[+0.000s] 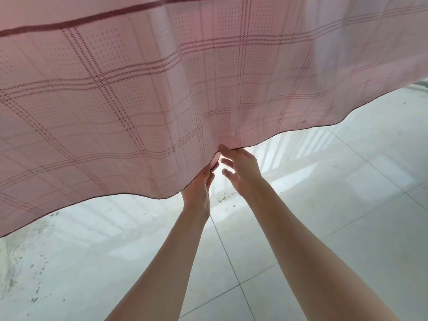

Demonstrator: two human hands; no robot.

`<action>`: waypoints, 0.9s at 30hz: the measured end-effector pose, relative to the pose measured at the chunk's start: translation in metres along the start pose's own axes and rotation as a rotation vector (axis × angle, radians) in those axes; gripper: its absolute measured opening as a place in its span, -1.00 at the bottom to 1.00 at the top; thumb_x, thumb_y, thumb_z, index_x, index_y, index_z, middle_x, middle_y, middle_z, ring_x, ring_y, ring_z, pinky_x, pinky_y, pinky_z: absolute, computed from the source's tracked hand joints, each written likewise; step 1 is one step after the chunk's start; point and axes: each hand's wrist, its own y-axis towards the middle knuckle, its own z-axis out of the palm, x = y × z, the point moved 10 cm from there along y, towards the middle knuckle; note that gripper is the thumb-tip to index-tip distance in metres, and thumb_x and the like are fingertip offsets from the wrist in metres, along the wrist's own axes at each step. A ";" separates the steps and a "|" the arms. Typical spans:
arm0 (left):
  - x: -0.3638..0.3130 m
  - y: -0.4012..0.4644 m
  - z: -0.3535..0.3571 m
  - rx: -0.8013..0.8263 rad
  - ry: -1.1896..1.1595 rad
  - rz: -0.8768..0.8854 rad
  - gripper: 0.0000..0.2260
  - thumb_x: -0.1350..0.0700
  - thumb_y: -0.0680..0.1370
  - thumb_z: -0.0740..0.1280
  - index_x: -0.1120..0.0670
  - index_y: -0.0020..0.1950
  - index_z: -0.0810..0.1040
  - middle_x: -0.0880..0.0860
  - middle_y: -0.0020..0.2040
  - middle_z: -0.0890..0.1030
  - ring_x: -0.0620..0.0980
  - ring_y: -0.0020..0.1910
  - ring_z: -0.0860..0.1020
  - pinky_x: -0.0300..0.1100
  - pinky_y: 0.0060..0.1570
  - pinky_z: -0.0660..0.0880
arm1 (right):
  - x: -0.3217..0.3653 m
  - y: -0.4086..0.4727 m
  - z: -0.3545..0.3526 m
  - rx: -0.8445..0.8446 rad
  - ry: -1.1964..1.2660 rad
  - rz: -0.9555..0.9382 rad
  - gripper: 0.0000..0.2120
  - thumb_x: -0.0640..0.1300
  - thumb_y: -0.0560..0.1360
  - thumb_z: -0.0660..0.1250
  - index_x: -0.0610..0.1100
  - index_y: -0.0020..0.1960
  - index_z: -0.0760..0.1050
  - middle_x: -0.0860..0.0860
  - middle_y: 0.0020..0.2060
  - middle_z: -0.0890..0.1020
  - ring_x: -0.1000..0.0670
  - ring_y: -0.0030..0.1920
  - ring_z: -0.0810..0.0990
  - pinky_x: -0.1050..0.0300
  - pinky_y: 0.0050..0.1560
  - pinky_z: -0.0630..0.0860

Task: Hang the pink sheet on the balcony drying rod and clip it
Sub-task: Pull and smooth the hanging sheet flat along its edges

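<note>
The sheet [139,100] hangs across the whole upper part of the view, above and beyond the two hands, and its lower hem runs in a wavy line from the low left up to the right. The long axis of this hem goes left to right. A dark band crosses the cloth near the top. The rod itself is not visible, and no clip is visible, so it cannot be told how the sheet sits on the rod.

Both hands meet at one place on the hem, a little right of the middle. The left hand [199,188] reaches up under the hem, and its fingertips go behind a fold of cloth; it seems to pinch the fold, but the fingers are mostly hidden. The right hand [240,167] is just beside it, to the right. Its top finger touches the hem edge, perhaps pinching it, and the other fingers are spread loose and hold nothing.

As the hands are nearly touching and the hem stretches away to both sides, the next move probably is to slide them apart along the hem to pull it straight. Below is the tiled floor [301,228], with dirty spots at the left.
</note>
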 end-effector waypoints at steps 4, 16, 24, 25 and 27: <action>0.006 -0.012 0.005 0.035 0.016 -0.037 -0.88 0.27 0.48 0.35 0.10 -0.03 0.56 -0.02 -0.11 0.62 -0.12 -0.11 0.61 -0.24 -0.02 0.45 | -0.001 0.002 0.007 0.057 0.057 -0.006 -0.93 -0.24 0.47 0.34 -0.15 -0.04 0.53 0.00 -0.05 0.64 0.02 0.01 0.57 0.03 0.06 0.39; 0.001 -0.039 0.006 0.189 -0.164 -0.114 -0.70 -0.06 0.44 0.30 -0.10 0.17 0.48 -0.08 0.33 0.46 -0.06 0.25 0.48 -0.11 0.14 0.41 | 0.003 0.003 -0.001 0.105 0.339 0.120 -0.81 -0.29 0.51 0.18 -0.08 -0.22 0.41 0.06 -0.47 0.56 0.06 -0.32 0.44 0.18 -0.27 0.27; -0.010 -0.015 -0.033 -0.114 -0.334 -0.104 -0.89 0.03 0.56 0.25 -0.02 0.04 0.52 -0.12 0.04 0.57 -0.09 0.11 0.53 -0.19 0.05 0.42 | -0.005 0.001 0.001 0.072 0.574 0.186 -0.84 -0.33 0.50 0.21 -0.16 -0.23 0.42 -0.01 -0.34 0.51 0.05 -0.30 0.45 0.18 -0.21 0.37; -0.012 -0.011 -0.036 -0.140 -0.328 -0.103 -0.92 0.05 0.56 0.26 -0.01 0.01 0.52 -0.12 0.00 0.57 -0.09 0.09 0.54 -0.20 0.02 0.43 | -0.007 0.001 0.000 0.067 0.619 0.200 -0.84 -0.34 0.49 0.22 -0.17 -0.23 0.42 -0.01 -0.34 0.51 0.05 -0.30 0.45 0.18 -0.20 0.37; -0.017 -0.003 -0.042 -0.199 -0.320 -0.099 -0.95 0.09 0.55 0.28 0.02 -0.03 0.52 -0.11 -0.05 0.58 -0.09 0.04 0.55 -0.22 -0.03 0.44 | -0.012 0.000 0.002 0.069 0.644 0.208 -0.86 -0.35 0.48 0.24 -0.18 -0.23 0.44 -0.01 -0.38 0.56 0.05 -0.28 0.49 0.19 -0.19 0.38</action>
